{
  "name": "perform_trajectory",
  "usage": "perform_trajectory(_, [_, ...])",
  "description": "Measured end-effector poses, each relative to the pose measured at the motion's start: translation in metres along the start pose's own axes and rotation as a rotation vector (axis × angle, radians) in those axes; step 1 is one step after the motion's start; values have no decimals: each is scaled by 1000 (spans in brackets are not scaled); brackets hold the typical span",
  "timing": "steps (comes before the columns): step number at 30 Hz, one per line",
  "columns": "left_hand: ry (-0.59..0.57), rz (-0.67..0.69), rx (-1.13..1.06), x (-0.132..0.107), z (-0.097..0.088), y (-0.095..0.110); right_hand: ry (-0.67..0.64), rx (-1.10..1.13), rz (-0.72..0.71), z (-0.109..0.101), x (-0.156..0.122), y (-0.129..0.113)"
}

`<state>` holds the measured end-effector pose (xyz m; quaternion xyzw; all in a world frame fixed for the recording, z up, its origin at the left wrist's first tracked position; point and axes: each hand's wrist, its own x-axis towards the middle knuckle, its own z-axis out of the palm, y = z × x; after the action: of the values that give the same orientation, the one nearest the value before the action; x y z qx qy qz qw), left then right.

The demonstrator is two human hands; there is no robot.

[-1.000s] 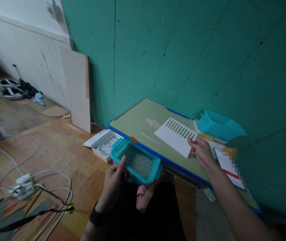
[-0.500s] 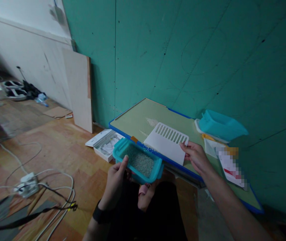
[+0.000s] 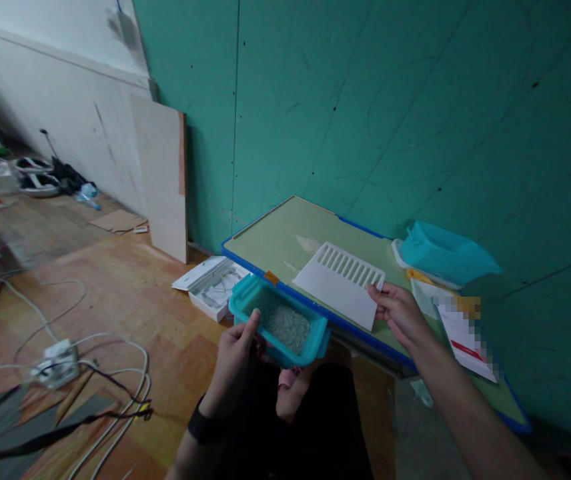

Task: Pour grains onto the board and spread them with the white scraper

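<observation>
My left hand [image 3: 235,347] grips the near left rim of a turquoise plastic tub [image 3: 321,343], thumb on top. Grey granules [image 3: 288,327] cover the tub's bottom. The tub is held just under the blue edge of a small pale-green table [image 3: 270,233]. In my right hand [image 3: 395,310] is a flat white plastic panel [image 3: 338,293] with a row of slots along its far side. The panel lies low over the tabletop near that edge; whether it touches the top I cannot tell. Pale spilled granules [image 3: 307,243] lie on the table beyond the panel's left corner.
A turquoise bin [image 3: 445,253] and a printed packet [image 3: 465,340] lie on the table's right end. On the floor are an open white box [image 3: 210,300], a power strip [image 3: 55,363] with cables and a leaning board [image 3: 165,180]. A green wall [image 3: 285,100] stands behind.
The white panel has shifted slightly right, away from the table's edge above the tub. White specks seen at that edge before no longer show. The tub stays in my left hand.
</observation>
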<state>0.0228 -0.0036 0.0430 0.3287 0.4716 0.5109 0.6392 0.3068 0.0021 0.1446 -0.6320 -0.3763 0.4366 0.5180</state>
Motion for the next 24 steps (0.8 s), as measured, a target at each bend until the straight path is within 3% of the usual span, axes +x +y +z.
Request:
perform_trajectory(5, [-7, 7, 32, -2, 1, 3, 39, -5, 15, -13, -7, 5])
perform_trajectory(12, [15, 15, 47, -1, 0, 2, -13, 14, 33, -11, -16, 9])
perform_trajectory(19, [45, 2, 8, -4, -1, 8, 151, 63, -116, -7, 14, 10])
perform_trajectory(24, [49, 38, 23, -2, -6, 12, 144, 45, -102, 18, 46, 4])
